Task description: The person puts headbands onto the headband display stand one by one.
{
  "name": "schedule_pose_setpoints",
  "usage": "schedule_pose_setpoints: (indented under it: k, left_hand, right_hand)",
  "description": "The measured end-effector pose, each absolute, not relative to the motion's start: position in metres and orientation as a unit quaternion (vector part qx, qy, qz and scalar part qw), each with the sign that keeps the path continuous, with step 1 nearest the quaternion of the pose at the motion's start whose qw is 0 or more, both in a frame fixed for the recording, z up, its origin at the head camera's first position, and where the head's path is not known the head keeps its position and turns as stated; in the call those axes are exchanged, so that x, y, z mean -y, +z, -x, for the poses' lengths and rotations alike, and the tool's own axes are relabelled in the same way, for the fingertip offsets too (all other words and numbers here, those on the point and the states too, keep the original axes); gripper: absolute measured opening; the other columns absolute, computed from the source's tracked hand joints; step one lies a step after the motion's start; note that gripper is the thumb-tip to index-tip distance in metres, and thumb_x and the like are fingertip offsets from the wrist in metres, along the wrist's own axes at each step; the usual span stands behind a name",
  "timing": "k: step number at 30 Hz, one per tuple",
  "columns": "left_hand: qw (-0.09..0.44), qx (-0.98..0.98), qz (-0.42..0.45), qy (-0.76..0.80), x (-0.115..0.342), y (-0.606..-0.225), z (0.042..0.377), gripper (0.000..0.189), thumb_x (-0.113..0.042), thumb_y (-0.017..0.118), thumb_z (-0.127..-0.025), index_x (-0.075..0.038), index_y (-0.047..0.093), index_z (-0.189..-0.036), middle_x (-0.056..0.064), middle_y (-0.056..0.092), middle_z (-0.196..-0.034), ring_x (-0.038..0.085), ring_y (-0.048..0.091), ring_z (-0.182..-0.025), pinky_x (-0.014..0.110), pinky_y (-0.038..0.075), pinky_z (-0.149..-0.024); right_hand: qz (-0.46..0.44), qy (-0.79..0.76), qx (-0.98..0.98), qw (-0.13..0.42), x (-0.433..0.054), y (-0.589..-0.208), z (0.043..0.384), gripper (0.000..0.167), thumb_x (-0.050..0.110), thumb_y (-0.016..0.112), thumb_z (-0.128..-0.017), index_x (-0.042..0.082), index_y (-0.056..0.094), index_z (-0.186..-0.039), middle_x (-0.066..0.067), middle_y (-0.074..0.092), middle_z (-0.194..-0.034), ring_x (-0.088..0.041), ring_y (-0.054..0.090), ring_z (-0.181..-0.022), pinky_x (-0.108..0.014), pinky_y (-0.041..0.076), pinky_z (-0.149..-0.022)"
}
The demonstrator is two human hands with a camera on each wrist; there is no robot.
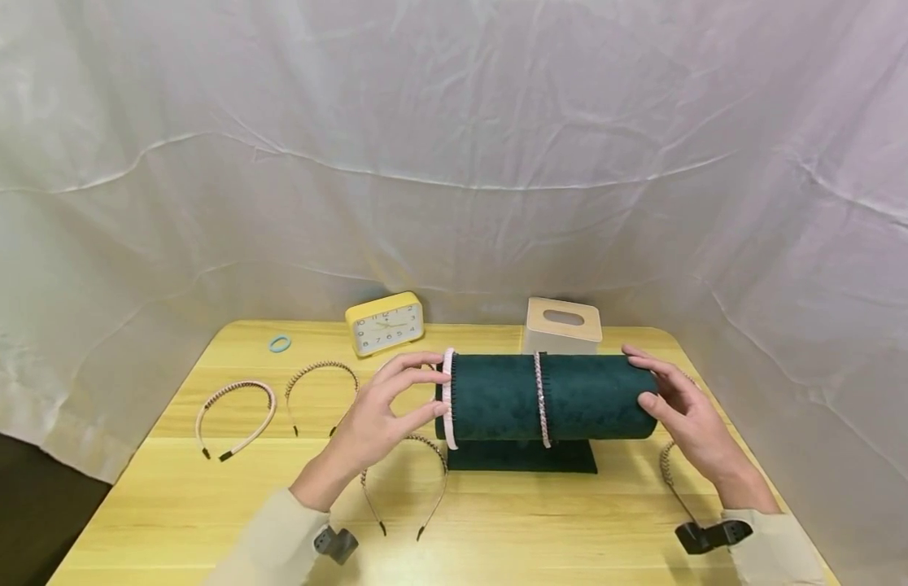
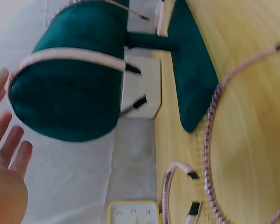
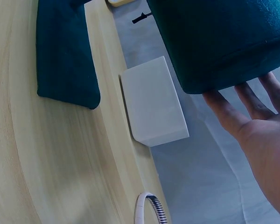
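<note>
A dark green velvet headband stand (image 1: 491,399), a horizontal roll on a flat base, stands on the table. Round its left end sits a pale pink headband (image 1: 448,399), its black tips showing below the roll in the left wrist view. My left hand (image 1: 373,415) has its fingertips at this band; the other fingers are spread in the left wrist view. A thin braided headband (image 1: 542,399) circles the roll's middle. At the roll's right end, my right hand (image 1: 691,415) touches the end with extended fingers (image 3: 224,112).
Several headbands lie on the wooden table, including a pink one (image 1: 267,407) at left and a braided one (image 1: 413,439) in front. Behind stand a yellow clock (image 1: 384,324) and a tissue box (image 1: 564,325). A blue ring (image 1: 280,343) lies back left. White cloth hangs behind.
</note>
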State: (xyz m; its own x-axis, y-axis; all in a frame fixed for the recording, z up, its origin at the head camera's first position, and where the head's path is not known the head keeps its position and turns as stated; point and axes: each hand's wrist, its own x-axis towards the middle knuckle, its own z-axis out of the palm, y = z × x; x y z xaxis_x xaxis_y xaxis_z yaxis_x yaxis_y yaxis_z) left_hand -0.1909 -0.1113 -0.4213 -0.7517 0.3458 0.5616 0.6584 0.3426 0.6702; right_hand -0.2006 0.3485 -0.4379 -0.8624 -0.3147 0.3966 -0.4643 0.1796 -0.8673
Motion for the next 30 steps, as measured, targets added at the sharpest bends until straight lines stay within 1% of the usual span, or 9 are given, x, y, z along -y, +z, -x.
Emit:
schedule_pose_setpoints:
  k: [2,5,9,14,16,22,25,30]
  left_hand:
    - [0.170,0.805,0.334,-0.460,0.114,-0.421,0.194,0.038,-0.017,0.087,-0.095,-0.024,0.077,-0.131,0.000,0.062,-0.154,0.022,0.058,-0.145,0.037,0.048,-0.122]
    - [0.183,0.801,0.370,-0.434,0.118,-0.418,0.198,0.041,-0.016,0.089,-0.093,-0.021,0.076,-0.131,0.003,0.063,-0.155,0.023,0.058,-0.146,0.032,0.045,-0.124]
    - [0.212,0.789,0.418,-0.398,0.122,-0.416,0.204,0.043,-0.014,0.091,-0.090,-0.015,0.076,-0.130,0.007,0.066,-0.153,0.026,0.059,-0.146,0.028,0.042,-0.127]
    - [0.264,0.762,0.464,-0.367,0.120,-0.417,0.208,0.043,-0.017,0.092,-0.090,-0.008,0.076,-0.129,0.012,0.071,-0.144,0.030,0.064,-0.139,0.031,0.045,-0.125]
    - [0.275,0.754,0.473,-0.363,0.119,-0.416,0.208,0.042,-0.017,0.092,-0.090,-0.006,0.076,-0.128,0.013,0.072,-0.142,0.031,0.066,-0.137,0.031,0.046,-0.124]
    - [0.264,0.768,0.472,-0.344,0.111,-0.413,0.208,0.044,-0.021,0.091,-0.092,-0.008,0.075,-0.131,0.009,0.070,-0.145,0.025,0.066,-0.138,0.028,0.048,-0.121]
    - [0.262,0.771,0.477,-0.331,0.106,-0.411,0.208,0.043,-0.021,0.090,-0.093,-0.008,0.075,-0.131,0.009,0.070,-0.145,0.024,0.067,-0.138,0.031,0.051,-0.119]
    - [0.276,0.774,0.483,-0.301,0.098,-0.408,0.209,0.042,-0.024,0.088,-0.094,-0.009,0.075,-0.131,0.007,0.070,-0.145,0.022,0.067,-0.137,0.036,0.054,-0.117]
  right_hand:
    - [-0.257,0.589,0.763,0.064,-0.348,-0.438,0.201,0.052,-0.011,0.049,-0.109,-0.005,0.043,-0.161,-0.007,0.038,-0.175,-0.006,0.049,-0.150,-0.013,0.048,-0.111]
    - [-0.256,0.590,0.763,0.064,-0.348,-0.438,0.202,0.052,-0.010,0.050,-0.109,-0.005,0.043,-0.161,-0.007,0.038,-0.176,-0.006,0.048,-0.150,-0.013,0.047,-0.111]
    - [-0.250,0.588,0.767,0.063,-0.348,-0.438,0.201,0.052,-0.010,0.050,-0.110,-0.004,0.043,-0.161,-0.006,0.038,-0.176,-0.005,0.048,-0.150,-0.013,0.047,-0.111]
    - [-0.249,0.585,0.769,0.063,-0.348,-0.438,0.202,0.052,-0.010,0.050,-0.110,-0.004,0.043,-0.161,-0.006,0.038,-0.176,-0.005,0.049,-0.149,-0.013,0.047,-0.111]
    - [-0.249,0.583,0.771,0.064,-0.348,-0.438,0.202,0.052,-0.009,0.050,-0.110,-0.004,0.043,-0.161,-0.007,0.038,-0.176,-0.005,0.048,-0.150,-0.013,0.047,-0.112]
    - [-0.255,0.583,0.768,0.069,-0.349,-0.439,0.202,0.052,-0.010,0.050,-0.109,-0.004,0.044,-0.160,-0.007,0.039,-0.175,-0.005,0.048,-0.150,-0.013,0.047,-0.111]
    - [-0.259,0.586,0.765,0.067,-0.349,-0.439,0.202,0.052,-0.010,0.050,-0.109,-0.005,0.043,-0.161,-0.007,0.039,-0.175,-0.006,0.047,-0.152,-0.013,0.046,-0.112]
    - [-0.260,0.586,0.764,0.068,-0.349,-0.438,0.201,0.052,-0.010,0.050,-0.109,-0.005,0.043,-0.161,-0.008,0.038,-0.176,-0.006,0.047,-0.152,-0.013,0.046,-0.112]
